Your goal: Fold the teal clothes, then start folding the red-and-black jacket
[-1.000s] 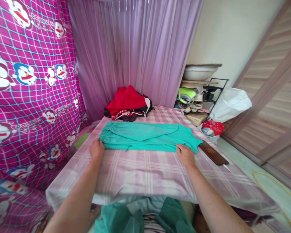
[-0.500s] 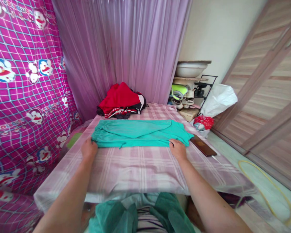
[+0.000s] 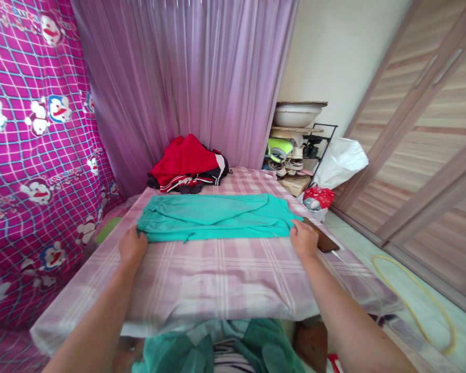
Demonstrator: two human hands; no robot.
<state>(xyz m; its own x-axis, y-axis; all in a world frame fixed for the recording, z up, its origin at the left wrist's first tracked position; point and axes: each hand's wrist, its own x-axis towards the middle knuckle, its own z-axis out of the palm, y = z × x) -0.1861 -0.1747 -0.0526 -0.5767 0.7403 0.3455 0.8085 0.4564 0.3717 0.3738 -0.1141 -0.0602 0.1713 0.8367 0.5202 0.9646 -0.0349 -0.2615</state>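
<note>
A pair of teal pants (image 3: 213, 215) lies folded lengthwise across the table, its gathered waistband to the left and a short drawstring showing at the near edge. My left hand (image 3: 133, 244) is closed on the near corner of the waistband. At the other end, my right hand (image 3: 305, 238) pinches the near right corner of the legs. A dark phone (image 3: 324, 239) with a white cable lies just beyond and right of my right hand, partly hidden by it.
A heap of red and black clothes (image 3: 188, 163) sits at the back of the table, against a purple curtain (image 3: 186, 77). The plaid tablecloth (image 3: 217, 280) hangs over the front edge. At the back right stand a shoe rack (image 3: 295, 150) and a white bag (image 3: 344, 163).
My right hand has slid right along the near edge to the end of the pants. My left hand stays at the waistband. The view has shifted a little to the right.
</note>
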